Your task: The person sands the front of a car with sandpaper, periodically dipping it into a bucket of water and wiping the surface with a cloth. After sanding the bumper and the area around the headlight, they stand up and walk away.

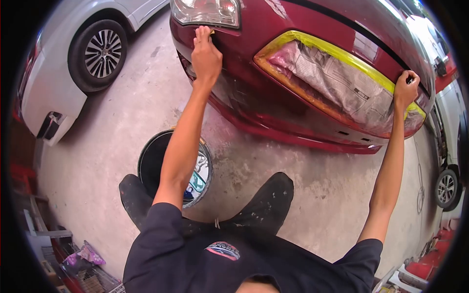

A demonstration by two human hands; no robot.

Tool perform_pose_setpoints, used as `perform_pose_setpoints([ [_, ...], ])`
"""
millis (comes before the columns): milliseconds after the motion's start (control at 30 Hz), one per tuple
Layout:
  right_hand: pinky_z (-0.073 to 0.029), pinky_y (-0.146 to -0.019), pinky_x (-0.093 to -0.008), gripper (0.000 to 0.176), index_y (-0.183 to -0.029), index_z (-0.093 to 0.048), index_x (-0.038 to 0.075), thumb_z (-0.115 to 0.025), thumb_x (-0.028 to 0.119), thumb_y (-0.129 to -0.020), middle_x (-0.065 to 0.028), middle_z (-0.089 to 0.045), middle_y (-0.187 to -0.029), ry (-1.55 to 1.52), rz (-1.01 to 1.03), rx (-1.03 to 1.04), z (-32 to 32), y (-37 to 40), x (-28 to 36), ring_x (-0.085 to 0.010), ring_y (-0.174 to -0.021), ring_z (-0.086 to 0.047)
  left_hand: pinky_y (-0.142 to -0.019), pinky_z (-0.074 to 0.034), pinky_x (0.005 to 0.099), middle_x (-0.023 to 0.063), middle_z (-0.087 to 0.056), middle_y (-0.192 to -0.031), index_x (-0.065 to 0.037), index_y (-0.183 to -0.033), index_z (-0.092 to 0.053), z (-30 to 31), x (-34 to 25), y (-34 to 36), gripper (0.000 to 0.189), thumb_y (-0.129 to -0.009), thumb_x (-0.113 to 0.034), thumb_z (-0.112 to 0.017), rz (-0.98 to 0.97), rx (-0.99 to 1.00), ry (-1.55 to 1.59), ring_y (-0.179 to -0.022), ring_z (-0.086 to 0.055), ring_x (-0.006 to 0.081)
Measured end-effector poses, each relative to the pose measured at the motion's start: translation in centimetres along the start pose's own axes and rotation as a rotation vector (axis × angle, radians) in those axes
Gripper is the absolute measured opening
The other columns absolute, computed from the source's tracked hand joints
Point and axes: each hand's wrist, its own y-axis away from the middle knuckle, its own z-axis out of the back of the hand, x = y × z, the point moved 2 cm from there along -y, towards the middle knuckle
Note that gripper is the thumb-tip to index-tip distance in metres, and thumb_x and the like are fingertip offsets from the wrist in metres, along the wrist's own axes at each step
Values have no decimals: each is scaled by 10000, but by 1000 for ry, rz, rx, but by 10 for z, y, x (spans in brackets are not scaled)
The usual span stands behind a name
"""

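Observation:
My left hand point(206, 58) reaches to the dark red car front point(244, 93), its fingers pressed together just below the headlight point(207, 12). A small bit of yellow tape point(212, 32) shows at its fingertips. My right hand point(406, 90) is closed at the far end of the grille opening, by the tape edge. Between its thumb and finger is something small and dark that I cannot make out. Crumpled newspaper point(337, 80) covers the grille opening, edged by yellow masking tape point(342, 51) along the top and orange-stained tape along the bottom.
A black bucket point(151, 156) stands on the concrete floor point(234, 141) between my knees, partly behind my left forearm. At the left is a white car point(53, 83) with its wheel. Another wheel point(447, 189) and clutter point(435, 254) line the right side.

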Motion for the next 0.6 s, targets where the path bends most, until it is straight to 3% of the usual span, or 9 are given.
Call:
perform_pose_setpoints([
  [133, -472, -1022, -490, 365, -1156, -683, 100, -601, 391, -950, -212, -744, -1142, -8, -6, -2, -1, 0, -1, -430, -1119, -679, -1223, -344, 553, 297, -530, -1498, 42, -1451, -535, -3, -70, 80, 534, -919, 61, -492, -198, 6, 88, -1445, -464, 459],
  [200, -470, -1020, -488, 362, -1153, -683, 100, -603, 389, -950, -206, -744, -1139, -20, -16, 7, 0, 2, -1, -428, -1118, -679, -1216, -353, 553, 284, -524, -1513, 46, -1446, -544, -7, -57, 83, 523, -925, 60, -498, -239, 31, 62, -1449, -459, 459],
  [300, -467, -1019, -483, 356, -1146, -682, 99, -606, 386, -949, -199, -745, -1134, -21, -6, -1, 1, -3, 2, -423, -1117, -679, -1198, -371, 569, 275, -526, -1516, 55, -1476, -510, -8, -34, 41, 556, -920, 81, -510, 36, -25, 30, -1447, -453, 469],
  [400, -466, -1022, -476, 351, -1141, -683, 96, -610, 381, -949, -191, -745, -1131, -26, 0, -2, -2, 1, -1, -415, -1113, -681, -1197, -372, 565, 263, -542, -1506, 52, -1481, -510, -3, -84, 66, 569, -913, 76, -528, -89, -74, 97, -1458, -446, 459],
  [433, -465, -1023, -476, 352, -1141, -683, 96, -610, 381, -949, -190, -745, -1132, -32, 8, -9, -1, 1, -1, -415, -1113, -680, -1212, -355, 551, 252, -548, -1507, 47, -1486, -511, -8, -92, 91, 582, -905, 64, -545, -185, 15, 151, -1474, -438, 434],
  [533, -464, -1028, -473, 352, -1142, -682, 96, -610, 383, -950, -188, -747, -1122, -53, 0, -4, 3, 3, -1, -416, -1111, -681, -1222, -338, 551, 207, -546, -1529, -7, -1507, -515, -7, -70, 82, 603, -912, 93, -532, -277, 27, 85, -1486, -437, 400],
  [600, -464, -1029, -471, 351, -1140, -683, 96, -609, 384, -952, -188, -750, -1109, -67, 4, -1, 2, 0, 1, -416, -1108, -683, -1217, -341, 562, 196, -521, -1557, -54, -1502, -538, -8, -57, 67, 586, -935, 93, -520, -56, -27, 123, -1498, -416, 404],
])
